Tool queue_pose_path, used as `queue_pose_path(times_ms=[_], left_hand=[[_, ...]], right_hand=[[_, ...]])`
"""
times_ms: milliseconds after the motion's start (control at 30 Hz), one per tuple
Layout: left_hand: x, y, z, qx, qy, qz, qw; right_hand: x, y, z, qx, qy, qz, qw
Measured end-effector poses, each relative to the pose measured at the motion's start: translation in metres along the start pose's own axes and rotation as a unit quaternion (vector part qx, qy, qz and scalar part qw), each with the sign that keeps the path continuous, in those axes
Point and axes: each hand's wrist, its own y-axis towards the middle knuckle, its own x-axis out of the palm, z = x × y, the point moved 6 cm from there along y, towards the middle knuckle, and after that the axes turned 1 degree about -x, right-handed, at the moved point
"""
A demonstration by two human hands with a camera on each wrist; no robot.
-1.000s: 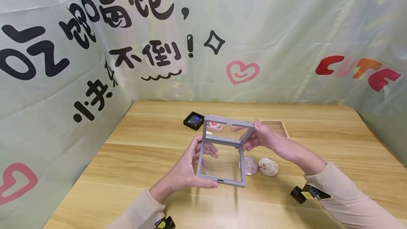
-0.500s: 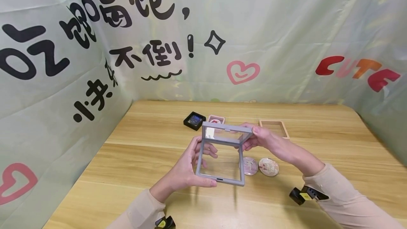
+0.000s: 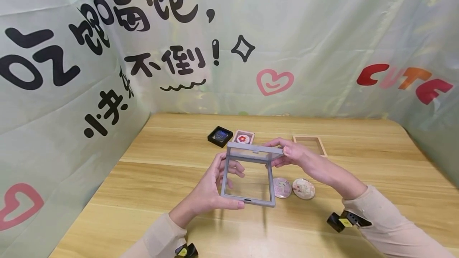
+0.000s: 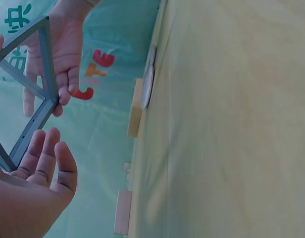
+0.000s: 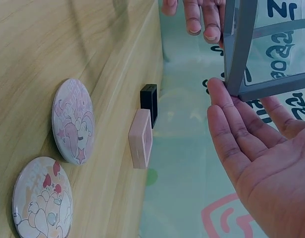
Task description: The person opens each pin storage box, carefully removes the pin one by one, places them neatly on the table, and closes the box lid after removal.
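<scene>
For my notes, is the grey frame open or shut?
Open: the grey frame has its two halves at an angle, meeting only along one edge.

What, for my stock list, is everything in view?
Table: 1, brown, below
Case: 1, grey, above table
Badges: 2, lilac and cream, on table
Black box: 1, black, far side
Blue item: 1, blue, in black box
Pink box: 1, pink, beside black box
Flower badge: 1, red-white, in pink box
Frame: 1, tan, far side, right
Curtain: 1, green, behind
Sleeves: 2, beige, near bottom
Cameras: 2, black, on sleeves
Hands: 2, bare, holding case
</scene>
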Motion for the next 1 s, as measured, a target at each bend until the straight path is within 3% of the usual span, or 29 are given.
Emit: queue_pose_path(times_ms=[233,667,1000], left_hand=[[0.0014,0.0014,-0.0007,-0.025,0.000,0.002,0.9997],[0.0014,-0.0021,0.0003,-0.071,-0.015,0.003,0.9974],[-0.0005,-0.0015,0.0003,-0.090,-0.033,0.011,0.9954]], right_hand=[[0.0000,-0.0047,-0.0037,-0.005,-0.054,0.012,0.9985],[0.0074,-0.0074,-0.0078,-0.090,-0.109,0.029,0.9895],[0.0097,-0.0073,-0.0046,-0.111,-0.178,0.049,0.9767]])
